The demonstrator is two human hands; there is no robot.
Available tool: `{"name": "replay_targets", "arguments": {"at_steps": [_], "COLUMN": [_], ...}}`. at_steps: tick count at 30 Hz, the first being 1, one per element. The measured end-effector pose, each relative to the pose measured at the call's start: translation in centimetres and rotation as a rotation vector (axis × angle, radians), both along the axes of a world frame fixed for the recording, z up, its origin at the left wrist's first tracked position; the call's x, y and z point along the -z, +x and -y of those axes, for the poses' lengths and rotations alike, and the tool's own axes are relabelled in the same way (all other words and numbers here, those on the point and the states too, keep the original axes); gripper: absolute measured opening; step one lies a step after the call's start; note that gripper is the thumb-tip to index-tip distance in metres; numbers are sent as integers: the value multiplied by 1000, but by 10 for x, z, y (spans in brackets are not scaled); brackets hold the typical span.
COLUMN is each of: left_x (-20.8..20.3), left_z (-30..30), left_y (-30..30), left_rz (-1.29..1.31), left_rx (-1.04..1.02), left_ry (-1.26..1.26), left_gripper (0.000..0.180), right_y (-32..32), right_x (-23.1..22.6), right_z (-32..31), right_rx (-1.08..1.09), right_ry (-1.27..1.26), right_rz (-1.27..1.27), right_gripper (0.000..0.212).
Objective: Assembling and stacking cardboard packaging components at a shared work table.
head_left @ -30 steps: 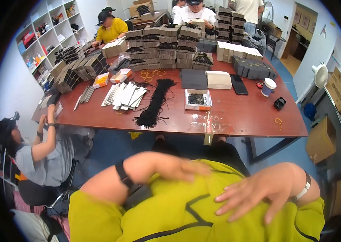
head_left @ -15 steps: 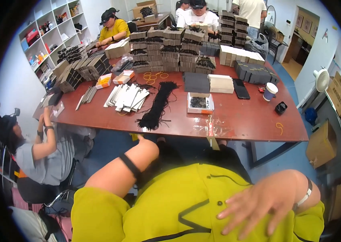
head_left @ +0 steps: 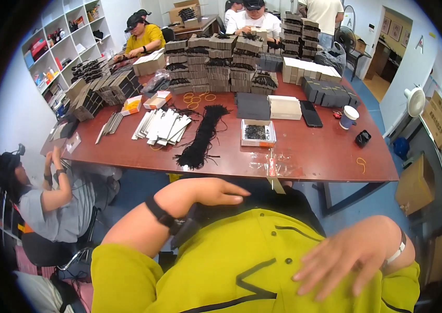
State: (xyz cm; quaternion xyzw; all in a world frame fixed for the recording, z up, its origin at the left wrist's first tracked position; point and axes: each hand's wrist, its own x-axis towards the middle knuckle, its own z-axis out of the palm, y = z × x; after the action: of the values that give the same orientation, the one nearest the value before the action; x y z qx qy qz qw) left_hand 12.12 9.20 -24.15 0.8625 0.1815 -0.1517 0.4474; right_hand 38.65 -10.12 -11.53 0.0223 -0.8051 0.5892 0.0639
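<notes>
My left hand (head_left: 214, 192) hangs in front of the table's near edge, fingers stretched out to the right and nothing held. Against the front of my yellow-green shirt (head_left: 262, 250) rests my right hand (head_left: 343, 258), its fingers spread and slightly blurred, also without any object. Closest to the left hand on the red-brown table (head_left: 226, 169) lies a long bundle of black cords (head_left: 205, 136). Beside it is a heap of white strips (head_left: 162, 127). A small open box (head_left: 259, 143) with tiny dark pieces stands right of the cords, behind a clear plastic wrapper (head_left: 278, 166).
Stacked grey-brown card bundles (head_left: 221, 68) rise across the table's middle. A black phone (head_left: 310, 113), a paper cup (head_left: 348, 118) and a yellow rubber band (head_left: 361, 166) lie to the right. A seated co-worker (head_left: 48, 193) is at the left; others sit behind the stacks.
My left hand has come up and swung right, its fingers now showing stretched out. My right hand has shifted slightly on the shirt. The table things stay in place.
</notes>
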Motion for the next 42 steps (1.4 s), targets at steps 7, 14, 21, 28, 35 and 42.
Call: {"name": "replay_targets", "arguments": {"at_steps": [7, 14, 21, 28, 35, 42], "left_x": [45, -21, 25, 23, 29, 45], "left_z": [17, -58, -143, -161, -167, -181], "left_y": [-2, -55, -96, -68, -22, -2], "left_rz": [-348, 425, 67, -290, 143, 163], "left_rx": [43, -561, -1335, -1281, -928, -934], "left_ry": [414, -104, 1117, 1000, 745, 720], "left_gripper": [52, 23, 39, 42, 40, 22], "right_y": [28, 101, 85, 90, 89, 89], "right_x": [19, 131, 195, 195, 191, 192], "right_z": [-33, -107, -139, -136, -132, -133], "right_rx": [612, 1631, 1733, 1749, 1778, 1773], "right_ry": [4, 623, 913, 810, 830, 806], "right_rz": [-19, 616, 893, 907, 876, 822], "right_gripper": [35, 38, 52, 54, 53, 52]}}
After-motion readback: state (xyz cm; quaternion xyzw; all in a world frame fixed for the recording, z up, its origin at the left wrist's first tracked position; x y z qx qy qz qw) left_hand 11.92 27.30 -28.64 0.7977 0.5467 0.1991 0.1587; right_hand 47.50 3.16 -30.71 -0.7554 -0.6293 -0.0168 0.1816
